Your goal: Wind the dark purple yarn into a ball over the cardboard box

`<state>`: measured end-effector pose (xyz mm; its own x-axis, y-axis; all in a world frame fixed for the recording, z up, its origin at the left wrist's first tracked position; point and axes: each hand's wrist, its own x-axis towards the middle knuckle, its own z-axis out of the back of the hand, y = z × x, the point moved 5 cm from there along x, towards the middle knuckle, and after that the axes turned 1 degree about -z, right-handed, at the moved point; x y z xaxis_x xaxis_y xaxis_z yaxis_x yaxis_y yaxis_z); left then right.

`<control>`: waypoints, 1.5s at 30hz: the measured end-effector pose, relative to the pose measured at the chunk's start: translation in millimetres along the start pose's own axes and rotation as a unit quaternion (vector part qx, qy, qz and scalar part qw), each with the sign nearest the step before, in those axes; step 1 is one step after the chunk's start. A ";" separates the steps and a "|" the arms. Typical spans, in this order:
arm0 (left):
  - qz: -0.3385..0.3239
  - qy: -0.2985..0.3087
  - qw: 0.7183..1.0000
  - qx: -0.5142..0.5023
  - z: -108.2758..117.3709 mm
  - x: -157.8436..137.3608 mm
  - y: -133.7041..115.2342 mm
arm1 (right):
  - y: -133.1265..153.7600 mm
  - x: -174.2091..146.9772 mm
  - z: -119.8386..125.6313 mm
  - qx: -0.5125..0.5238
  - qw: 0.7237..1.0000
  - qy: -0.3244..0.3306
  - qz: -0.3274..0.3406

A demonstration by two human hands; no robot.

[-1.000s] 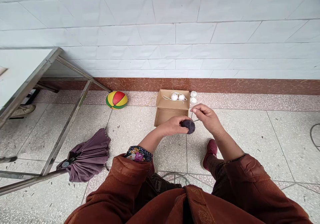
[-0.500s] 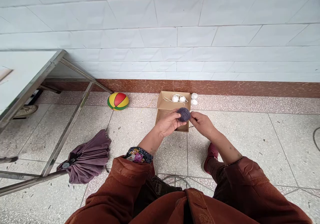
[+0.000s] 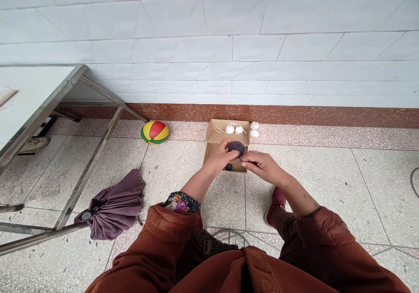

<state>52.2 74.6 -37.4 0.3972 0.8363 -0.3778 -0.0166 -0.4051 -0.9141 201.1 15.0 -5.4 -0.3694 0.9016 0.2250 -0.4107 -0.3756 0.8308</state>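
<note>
One dark yarn ball (image 3: 237, 147) gripped in left hand (image 3: 219, 158), right hand (image 3: 263, 166) pinched closed beside it, another dark ball (image 3: 228, 167) inside near edge of cardboard box (image 3: 211, 126).

Likely a plain indoor room: tiled wall (image 3: 245, 18), speckled floor (image 3: 327, 171).

Dark yarn ball (image 3: 237, 148) partly covered by the left hand (image 3: 218, 158), strand in the right hand (image 3: 263, 166) too fine to follow, small dark lump (image 3: 228, 167) unidentifiable, cardboard box (image 3: 216, 124) partly hidden, counter (image 3: 36, 88) cut off at left.
</note>
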 end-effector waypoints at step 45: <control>0.012 0.166 0.953 -0.255 -32.9 -22.6 -9.0 | -46.3 -4.8 -3.7 -0.110 0.955 -0.180 -0.207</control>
<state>73.5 47.2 -15.8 0.6713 0.6964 -0.2536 0.3849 -0.6200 -0.6837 218.8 27.4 -46.9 0.1562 0.9833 0.0936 -0.6397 0.0285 0.7681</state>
